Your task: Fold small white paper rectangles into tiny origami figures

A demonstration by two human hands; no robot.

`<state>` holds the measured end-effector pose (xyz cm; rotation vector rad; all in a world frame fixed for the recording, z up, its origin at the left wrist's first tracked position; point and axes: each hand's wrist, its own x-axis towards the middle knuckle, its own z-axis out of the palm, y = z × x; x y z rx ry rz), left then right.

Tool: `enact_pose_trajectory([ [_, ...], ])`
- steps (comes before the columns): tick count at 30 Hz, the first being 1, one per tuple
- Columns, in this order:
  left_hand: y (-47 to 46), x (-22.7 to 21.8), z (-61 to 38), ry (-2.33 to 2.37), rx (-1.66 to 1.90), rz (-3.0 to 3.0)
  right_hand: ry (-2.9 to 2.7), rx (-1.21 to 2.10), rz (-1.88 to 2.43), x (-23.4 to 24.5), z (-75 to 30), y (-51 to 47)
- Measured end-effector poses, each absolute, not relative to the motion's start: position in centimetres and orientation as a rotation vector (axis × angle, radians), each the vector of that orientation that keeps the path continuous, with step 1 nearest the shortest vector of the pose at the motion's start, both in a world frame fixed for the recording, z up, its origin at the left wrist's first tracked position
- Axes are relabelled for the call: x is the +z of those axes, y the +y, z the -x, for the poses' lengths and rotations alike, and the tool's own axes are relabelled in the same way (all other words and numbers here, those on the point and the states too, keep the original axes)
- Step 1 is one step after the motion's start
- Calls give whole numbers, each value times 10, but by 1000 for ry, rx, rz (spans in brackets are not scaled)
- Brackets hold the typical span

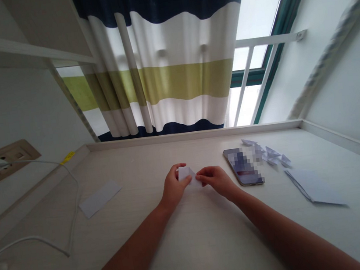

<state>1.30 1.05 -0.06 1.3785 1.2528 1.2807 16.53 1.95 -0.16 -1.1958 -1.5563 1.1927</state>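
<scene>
Between my two hands is a small piece of folded white paper (185, 172), raised a little over the pale desk. My left hand (173, 183) grips its left side, thumb in front and fingers behind. The fingertips of my right hand (215, 177) pinch its right corner. Part of the paper is hidden behind the left thumb and fingers. Right of my right hand lies a phone (242, 166), its screen lit and partly pixelated.
Several small folded paper pieces (271, 155) lie behind the phone, with a stack of white paper (316, 185) at the right. A white paper strip (100, 198) rests at the left, near a white cable (76, 188) from the wall socket (19, 151). A raised rim (193, 136) borders the desk's back.
</scene>
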Motion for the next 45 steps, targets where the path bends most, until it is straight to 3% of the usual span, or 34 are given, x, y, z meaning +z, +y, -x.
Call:
enact_pose_trajectory([
  [20, 2, 3, -17, 1208, 1145, -1508, -1360, 1227, 1109, 0, -161, 17],
  [45, 1, -1, -16, 1185, 1406, -1603, -1271, 1259, 1106, 5, -158, 14],
])
